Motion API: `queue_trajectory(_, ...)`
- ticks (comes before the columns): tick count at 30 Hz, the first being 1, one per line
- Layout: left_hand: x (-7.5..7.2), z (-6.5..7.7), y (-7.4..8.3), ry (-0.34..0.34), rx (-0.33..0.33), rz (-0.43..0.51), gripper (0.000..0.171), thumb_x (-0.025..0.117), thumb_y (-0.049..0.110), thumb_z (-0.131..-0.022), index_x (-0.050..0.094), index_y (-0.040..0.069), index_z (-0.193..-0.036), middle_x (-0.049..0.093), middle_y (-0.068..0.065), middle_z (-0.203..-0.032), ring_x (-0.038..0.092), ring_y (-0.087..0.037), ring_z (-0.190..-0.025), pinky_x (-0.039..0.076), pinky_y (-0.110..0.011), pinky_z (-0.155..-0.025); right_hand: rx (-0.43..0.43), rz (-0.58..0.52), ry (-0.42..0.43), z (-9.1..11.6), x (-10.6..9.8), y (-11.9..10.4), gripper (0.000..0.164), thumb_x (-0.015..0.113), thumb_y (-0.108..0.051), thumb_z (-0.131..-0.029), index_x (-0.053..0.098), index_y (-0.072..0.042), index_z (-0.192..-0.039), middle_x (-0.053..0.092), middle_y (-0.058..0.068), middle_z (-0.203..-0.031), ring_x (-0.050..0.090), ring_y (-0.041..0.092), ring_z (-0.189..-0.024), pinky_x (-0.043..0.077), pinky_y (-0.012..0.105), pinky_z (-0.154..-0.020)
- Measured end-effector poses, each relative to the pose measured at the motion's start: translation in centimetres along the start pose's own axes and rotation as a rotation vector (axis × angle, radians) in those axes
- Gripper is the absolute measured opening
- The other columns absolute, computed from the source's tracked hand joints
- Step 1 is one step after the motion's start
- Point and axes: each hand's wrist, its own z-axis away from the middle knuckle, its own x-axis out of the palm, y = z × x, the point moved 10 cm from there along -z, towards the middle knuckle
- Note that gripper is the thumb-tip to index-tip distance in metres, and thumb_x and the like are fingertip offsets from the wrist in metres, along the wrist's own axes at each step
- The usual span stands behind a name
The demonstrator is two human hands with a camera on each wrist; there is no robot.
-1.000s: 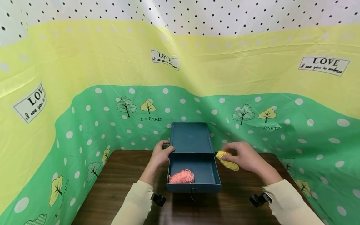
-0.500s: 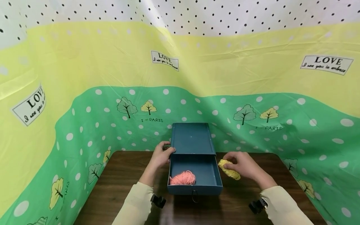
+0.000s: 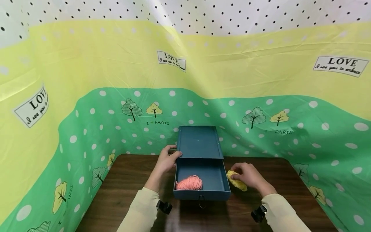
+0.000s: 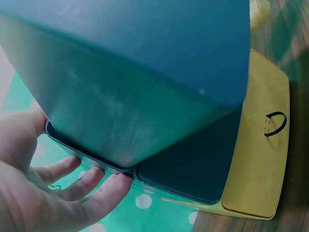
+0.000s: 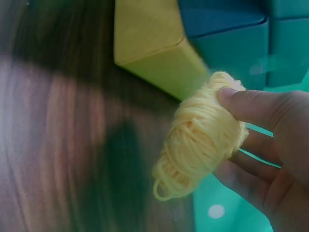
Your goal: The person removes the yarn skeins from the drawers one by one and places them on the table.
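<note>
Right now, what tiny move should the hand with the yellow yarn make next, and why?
Maybe the right hand should gently lower the yellow yarn onto the table, because it's pinching the yarn beside the open drawer, outside its wall, with wood below to set it on.

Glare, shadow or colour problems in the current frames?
Head: dark shadow on the table below the drawer; left wrist: hazy sheen over the blue box, drawer front looks yellow, unlike head; right wrist: dark shadow beside the yellow yarn, wood grain soft.
</note>
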Motion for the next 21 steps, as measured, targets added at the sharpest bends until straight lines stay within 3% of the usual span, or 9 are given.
queue_trajectory(4, 0.0, 0.1, 0.0, 0.010, 0.001, -0.009, 0.051, 0.069, 0.025, -0.096, 0.056, 0.005, -0.142, 0.059, -0.022, -0.125, 0.065, -0.028, -0.097, 0.059, -0.043, -0.076, 0.011, 0.019, -0.012, -0.1, 0.9, 1.2, 0.015, 0.081, -0.017, -0.088, 0.074, -0.010, -0.099, 0.070, -0.001, -0.091, 0.059, 0.012, -0.076, 0.051, 0.031, -0.066)
queue_trajectory(10, 0.2, 0.0, -0.1, 0.014, 0.004, -0.035, 0.052, 0.068, 0.028, -0.097, 0.056, 0.006, -0.142, 0.058, -0.021, -0.126, 0.062, -0.029, -0.100, 0.056, -0.036, -0.071, 0.036, 0.048, -0.010, -0.2, 1.9, 2.9, 0.016, 0.082, -0.018, -0.087, 0.074, -0.010, -0.099, 0.071, -0.001, -0.090, 0.059, 0.012, -0.076, 0.052, 0.033, -0.067)
queue_trajectory(21, 0.0, -0.1, -0.1, 0.009, 0.001, -0.030, 0.052, 0.069, 0.028, -0.096, 0.056, 0.005, -0.141, 0.058, -0.021, -0.128, 0.063, -0.029, -0.103, 0.057, -0.038, -0.074, 0.053, 0.043, -0.019, -0.4, 3.8, 4.6, 0.014, 0.083, -0.014, -0.085, 0.073, -0.011, -0.094, 0.070, -0.001, -0.087, 0.058, 0.014, -0.076, 0.051, 0.035, -0.067)
